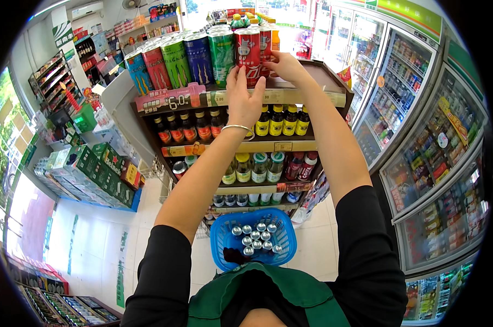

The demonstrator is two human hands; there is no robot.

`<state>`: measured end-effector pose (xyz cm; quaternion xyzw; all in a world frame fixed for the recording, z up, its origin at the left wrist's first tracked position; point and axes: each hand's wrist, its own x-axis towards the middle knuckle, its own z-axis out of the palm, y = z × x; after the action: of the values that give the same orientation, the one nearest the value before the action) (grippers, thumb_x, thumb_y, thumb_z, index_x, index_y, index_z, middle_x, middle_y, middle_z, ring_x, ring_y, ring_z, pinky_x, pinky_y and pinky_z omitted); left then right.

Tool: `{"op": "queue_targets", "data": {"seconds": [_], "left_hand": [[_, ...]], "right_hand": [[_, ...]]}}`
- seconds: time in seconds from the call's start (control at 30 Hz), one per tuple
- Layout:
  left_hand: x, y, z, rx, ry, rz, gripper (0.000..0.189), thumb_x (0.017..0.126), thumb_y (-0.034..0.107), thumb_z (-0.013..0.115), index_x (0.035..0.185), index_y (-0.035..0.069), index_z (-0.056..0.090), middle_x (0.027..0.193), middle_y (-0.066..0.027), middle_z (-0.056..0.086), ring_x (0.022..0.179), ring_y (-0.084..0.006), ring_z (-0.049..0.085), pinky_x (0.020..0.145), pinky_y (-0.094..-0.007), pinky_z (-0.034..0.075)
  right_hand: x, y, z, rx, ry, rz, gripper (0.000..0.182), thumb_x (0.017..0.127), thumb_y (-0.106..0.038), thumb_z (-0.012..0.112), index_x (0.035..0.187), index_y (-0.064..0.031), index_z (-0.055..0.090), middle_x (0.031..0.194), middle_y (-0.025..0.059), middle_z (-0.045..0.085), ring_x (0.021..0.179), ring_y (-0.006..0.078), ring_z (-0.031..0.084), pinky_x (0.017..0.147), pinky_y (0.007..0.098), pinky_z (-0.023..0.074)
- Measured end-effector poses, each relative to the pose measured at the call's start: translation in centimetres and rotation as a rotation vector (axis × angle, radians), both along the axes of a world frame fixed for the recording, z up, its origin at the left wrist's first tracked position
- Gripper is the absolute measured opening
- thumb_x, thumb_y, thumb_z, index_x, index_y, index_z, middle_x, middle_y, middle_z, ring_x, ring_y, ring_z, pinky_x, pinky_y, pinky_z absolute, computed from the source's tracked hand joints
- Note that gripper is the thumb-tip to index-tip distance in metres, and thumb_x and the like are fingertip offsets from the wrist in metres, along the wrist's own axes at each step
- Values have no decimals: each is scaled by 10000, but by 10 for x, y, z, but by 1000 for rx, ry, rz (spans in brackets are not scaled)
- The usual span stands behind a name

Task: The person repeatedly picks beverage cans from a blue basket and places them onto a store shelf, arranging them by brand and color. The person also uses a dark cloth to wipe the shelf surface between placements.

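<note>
On the top shelf a tall red can [247, 53] stands at the front of its row, with another red can [265, 43] close behind and to its right. My left hand [245, 95], palm toward the shelf and fingers spread, reaches up at the front red can's lower part; a bangle circles the wrist. My right hand [289, 69] is bent at the right side of the rear red can, fingertips against or very near it. Whether it grips is hard to see. Left of the red cans are a green can [222, 57] and a dark blue can [198, 59].
Below, a blue basket [213, 241] on the floor holds several silver-topped containers. Yellow-labelled bottles [276, 120] and red-labelled bottles [188, 127] fill the second shelf. Glass-door refrigerators [406, 90] line the right side. Stacked drink cartons [95, 171] stand at left.
</note>
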<state>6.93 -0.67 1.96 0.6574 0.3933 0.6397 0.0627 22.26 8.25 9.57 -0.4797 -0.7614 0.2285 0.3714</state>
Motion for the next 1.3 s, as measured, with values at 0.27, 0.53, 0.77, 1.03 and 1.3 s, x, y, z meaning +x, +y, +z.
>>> {"op": "queue_targets", "data": {"seconds": [0.27,0.53,0.77,1.03,1.3], "left_hand": [[5,2,1,15,35,-18,676,941,384,567,1354,-124,399,1412,-297,339,1304,-427,356,1101,-448,296],[-3,-3,-2,-35,-40,-65,594,977,334,495,1358,-113,401,1411,-271,376,1315,-397,367,1109,-423,295],[-1,-4,-5,9,-78,-22,582,1007,324,463,1407,-85,361,1472,-219,323,1350,-323,359,1124,-369,275],[-5,-12,-11,-57,-128,-125,675,997,407,450,1397,-123,330,1468,-276,303,1370,-395,304,1142,-417,246],[-12,-19,-20,-23,-108,-86,641,988,383,482,1370,-119,365,1429,-281,359,1331,-401,355,1125,-419,270]], "right_hand": [[-17,47,0,-37,16,-18,431,907,-90,612,1327,-23,545,986,90,682,811,146,657,686,279,573],[-17,-16,-11,227,53,76,578,822,-309,716,1270,10,539,1026,136,681,931,226,651,825,329,528],[-41,-26,-8,258,-4,-42,746,747,-442,774,1228,48,481,1100,231,662,1050,351,639,889,394,505],[-49,13,-13,245,-15,-91,657,789,-384,754,1200,56,492,1101,225,659,1057,355,631,909,397,492],[-67,24,-12,150,-138,-288,668,818,-468,706,1215,18,478,1169,207,642,1127,343,608,935,424,484]]}}
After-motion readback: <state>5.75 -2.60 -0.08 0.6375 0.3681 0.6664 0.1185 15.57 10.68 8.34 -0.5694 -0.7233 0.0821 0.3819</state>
